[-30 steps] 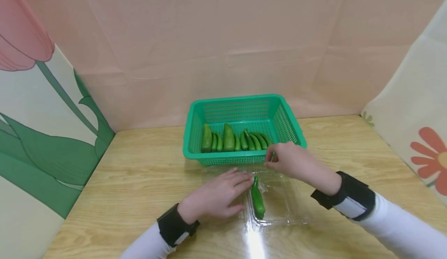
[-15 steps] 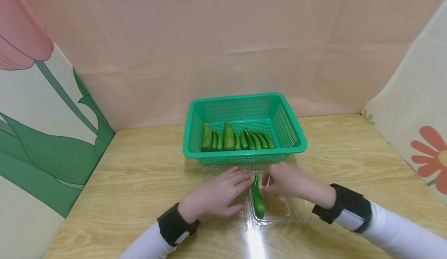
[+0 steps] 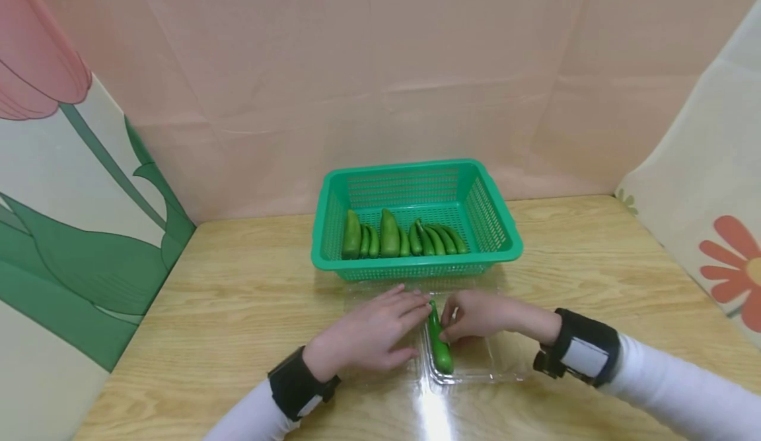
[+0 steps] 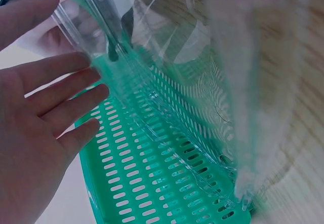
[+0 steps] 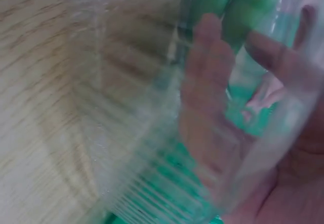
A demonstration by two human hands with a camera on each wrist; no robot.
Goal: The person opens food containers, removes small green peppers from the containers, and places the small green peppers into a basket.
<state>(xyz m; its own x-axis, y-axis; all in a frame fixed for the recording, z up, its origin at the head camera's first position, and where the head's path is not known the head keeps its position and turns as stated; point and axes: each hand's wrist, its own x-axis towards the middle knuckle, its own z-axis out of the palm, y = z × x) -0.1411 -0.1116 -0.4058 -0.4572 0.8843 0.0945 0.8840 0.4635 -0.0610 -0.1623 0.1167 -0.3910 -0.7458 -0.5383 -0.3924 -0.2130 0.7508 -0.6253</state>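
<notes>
A long green pepper [image 3: 442,356] lies lengthwise along the left wall of a clear plastic box [image 3: 475,379] on the table. My right hand [image 3: 481,314] reaches in from the right, thumb and fingers pinching the pepper's side. In the right wrist view, the clear plastic partly veils that hand [image 5: 212,87], its fingertips right at the green skin. My left hand [image 3: 374,335] lies palm down with straight fingers over the box's left part, fingertips near the pepper's stem. The left wrist view shows the left hand [image 4: 50,102] with spread fingers beside the plastic edge.
Behind the box stands a green perforated basket [image 3: 410,266]. In it several green peppers [image 3: 390,235] lie in a row along the near side, two of them thicker. Fabric backdrops [image 3: 380,65] hang behind and at both sides of the wooden table [image 3: 238,276].
My right hand has come down from the basket's near rim into the box and onto the pepper, which has tilted slightly. The left hand has stayed in place.
</notes>
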